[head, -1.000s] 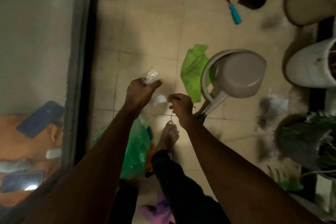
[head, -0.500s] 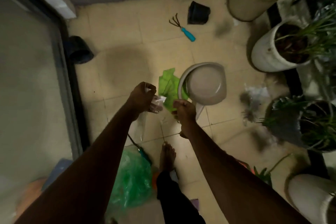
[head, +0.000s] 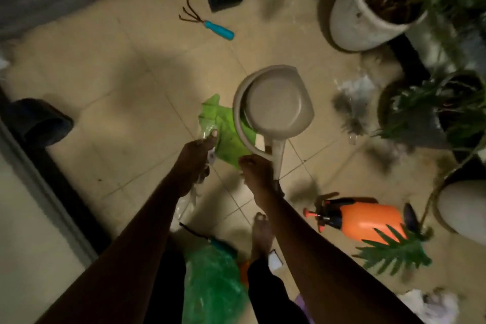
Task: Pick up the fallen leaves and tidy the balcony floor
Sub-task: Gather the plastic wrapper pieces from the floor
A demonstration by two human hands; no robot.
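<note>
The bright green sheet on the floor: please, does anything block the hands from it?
The beige plastic watering can overlaps the bright green sheet's right side, beside the right hand; nothing visible separates its left edge from the left hand.

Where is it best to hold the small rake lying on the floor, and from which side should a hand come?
Grip the rake by its blue handle, from above, fingers across it. It lies flat on the floor, touching nothing else, so both sides are free. The prongs point to the view's upper left; coming from the handle end should keep fingers off them.
</note>
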